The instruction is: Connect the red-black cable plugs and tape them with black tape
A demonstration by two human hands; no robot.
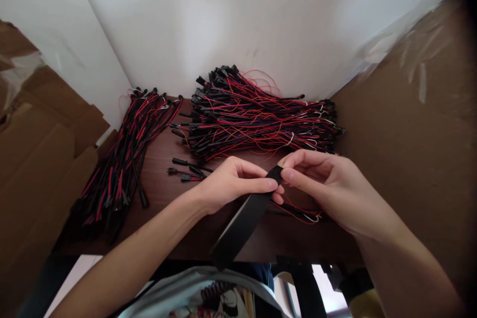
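Observation:
A flat black strip [244, 223] with a pale edge along one side hangs slanting down toward me over the table's front. My left hand [238, 181] pinches it near the upper end, thumb on top and fingers beneath. At the very tip, my right hand [316, 179] pinches the strip's end between thumb and forefinger. Just beneath and beyond my hands lie a few loose red-and-black cables [298, 211] with black connectors, partly hidden by the hands and the strip.
Behind my hands, a large heap of red-and-black cables [257, 119] lies against the white wall [238, 20]. Another cable pile [119, 169] sits at the left on the brown table [160, 228]. Cardboard [48, 159] stands at the left; a cardboard panel [413, 124] closes the right.

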